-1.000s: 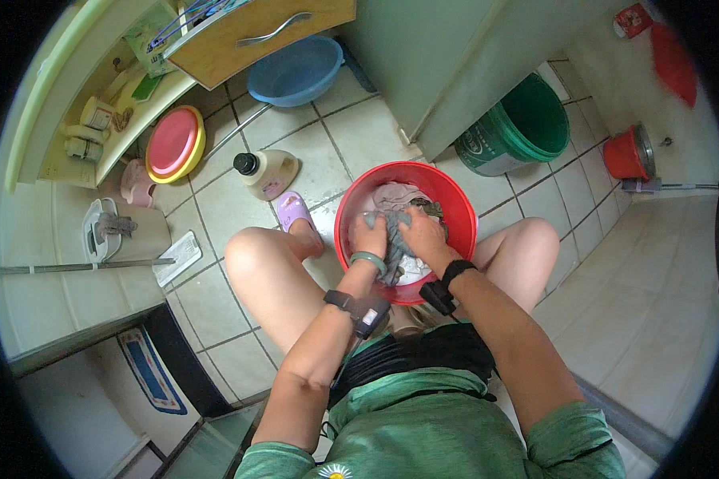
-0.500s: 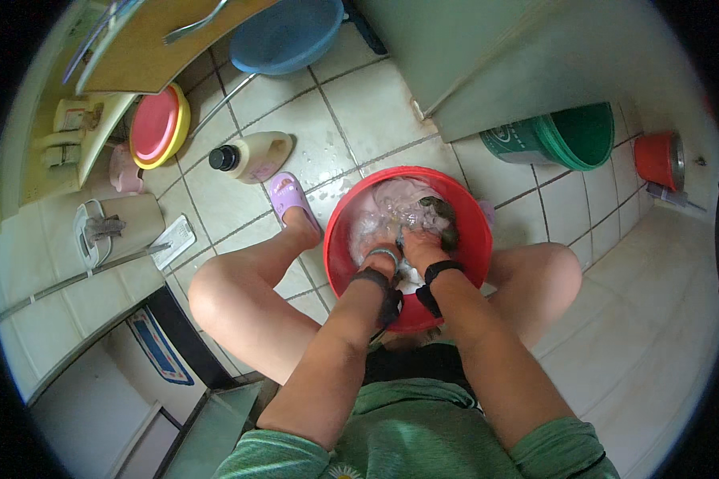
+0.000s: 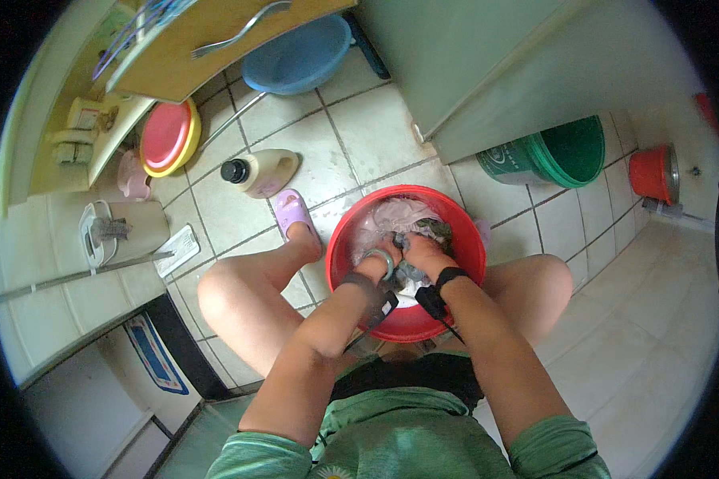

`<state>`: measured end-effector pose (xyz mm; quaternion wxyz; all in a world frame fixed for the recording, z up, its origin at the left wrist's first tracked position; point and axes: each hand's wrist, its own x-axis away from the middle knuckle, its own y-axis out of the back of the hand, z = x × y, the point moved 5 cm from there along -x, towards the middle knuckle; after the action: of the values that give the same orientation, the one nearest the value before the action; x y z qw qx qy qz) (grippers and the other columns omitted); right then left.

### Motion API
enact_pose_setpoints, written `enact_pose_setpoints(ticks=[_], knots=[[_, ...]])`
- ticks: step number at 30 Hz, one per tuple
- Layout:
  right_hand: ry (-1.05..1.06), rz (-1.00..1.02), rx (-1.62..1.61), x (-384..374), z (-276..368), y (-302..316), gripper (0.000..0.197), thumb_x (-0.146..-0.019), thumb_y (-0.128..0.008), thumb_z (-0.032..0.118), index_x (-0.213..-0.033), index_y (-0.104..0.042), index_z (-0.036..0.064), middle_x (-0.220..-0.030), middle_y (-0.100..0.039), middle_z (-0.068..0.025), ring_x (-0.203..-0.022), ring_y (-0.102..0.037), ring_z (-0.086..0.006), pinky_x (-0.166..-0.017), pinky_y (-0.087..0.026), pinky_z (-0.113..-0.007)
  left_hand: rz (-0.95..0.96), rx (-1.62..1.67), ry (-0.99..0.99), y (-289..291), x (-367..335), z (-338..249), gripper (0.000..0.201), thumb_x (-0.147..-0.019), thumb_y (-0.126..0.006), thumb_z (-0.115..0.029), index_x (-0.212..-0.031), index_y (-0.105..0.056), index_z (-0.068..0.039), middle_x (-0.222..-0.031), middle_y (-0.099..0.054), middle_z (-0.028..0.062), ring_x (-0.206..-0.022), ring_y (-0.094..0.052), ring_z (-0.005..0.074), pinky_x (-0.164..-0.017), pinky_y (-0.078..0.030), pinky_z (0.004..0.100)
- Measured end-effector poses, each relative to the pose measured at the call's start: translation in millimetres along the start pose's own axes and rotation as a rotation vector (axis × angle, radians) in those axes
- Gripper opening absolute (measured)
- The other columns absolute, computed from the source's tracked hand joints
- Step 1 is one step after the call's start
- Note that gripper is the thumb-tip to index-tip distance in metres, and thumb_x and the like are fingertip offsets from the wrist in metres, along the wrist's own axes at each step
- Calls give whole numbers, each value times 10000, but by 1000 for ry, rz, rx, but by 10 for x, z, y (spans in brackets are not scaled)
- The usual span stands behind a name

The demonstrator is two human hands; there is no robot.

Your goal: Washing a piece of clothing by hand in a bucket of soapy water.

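both hands are down in the red basin (image 3: 465, 239), just right of the middle of the frame, between the person's bare knees. the left hand (image 3: 379, 259) and right hand (image 3: 422, 254) sit side by side, almost touching, fingers curled shut on a bunch of wet grey cloth (image 3: 411, 271). more laundry, pale pink (image 3: 391, 215) and a dark patterned piece (image 3: 435, 231), lies in the water at the far side of the basin.

that cloth looks soaked, so i'd judge it heavy for its size, limp and a bit slippery with suds; it won't hold any shape. best taken in a full fist, bunched thick, not pinched at an edge. nothing fragile there. the basin itself, full of water, would be heavy and sloshy if shifted.

around it: a pink slipper (image 3: 293, 211) on the left foot just left of the basin, a cream jug (image 3: 260, 172) with a black cap lying on the tiles beyond it, a blue basin (image 3: 295, 56) at the top, a green bucket (image 3: 563, 156) to the upper right.

against half a second ago, the hands have slid a little further into the basin and closer together, and the view has tipped so the basin sits lower in the frame.
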<state>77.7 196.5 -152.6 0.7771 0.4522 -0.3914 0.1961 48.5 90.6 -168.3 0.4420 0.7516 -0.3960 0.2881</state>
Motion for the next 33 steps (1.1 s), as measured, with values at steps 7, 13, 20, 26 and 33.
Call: enact_pose_setpoints(ticks=[7, 13, 20, 26, 33], knots=[[297, -511, -504, 831, 104, 587, 312, -817, -565, 269, -1027, -565, 37, -977, -592, -233, -916, -573, -368, -796, -446, -416, 96, 1241, 305, 123, 857, -335, 619, -860, -400, -571, -1223, -478, -75, -1240, -496, 181, -1130, -489, 321, -972, -348, 455], [603, -378, -452, 1890, 1058, 589, 199, -844, -546, 185, -955, -571, 22, -813, -586, -147, -706, -560, -252, -680, -452, -328, 343, 1931, -82, 355, 1049, -69, 612, -827, -452, -616, -1073, -584, -71, -991, -634, 111, -858, -606, 253, -801, -480, 410], [164, -572, -73, 1347, 663, 625, 337, -852, -453, 339, -940, -548, 27, -921, -593, -252, -873, -564, -423, -742, -441, -498, 101, 1862, 79, 0, 869, -231, 400, -917, -400, -366, -1114, -551, -53, -993, -616, 98, -858, -595, 238, -759, -477, 388], [356, -586, 0, 1696, 1197, 470, 309, -857, -448, 320, -888, -531, 24, -875, -594, -235, -802, -571, -424, -719, -448, -495, 63, 1849, -8, 52, 723, 163, 539, -821, -518, -378, -1108, -522, 78, -1021, -590, 178, -857, -590, 275, -755, -464, 390], [224, -548, -3, 1538, 886, 532, 352, -876, -408, 358, -923, -540, 36, -954, -592, -192, -805, -577, -404, -764, -446, -487, -107, 1556, -103, 411, 1260, -141, 429, -836, -500, -368, -994, -601, 18, -894, -618, 106, -757, -592, 209, -706, -473, 341]])
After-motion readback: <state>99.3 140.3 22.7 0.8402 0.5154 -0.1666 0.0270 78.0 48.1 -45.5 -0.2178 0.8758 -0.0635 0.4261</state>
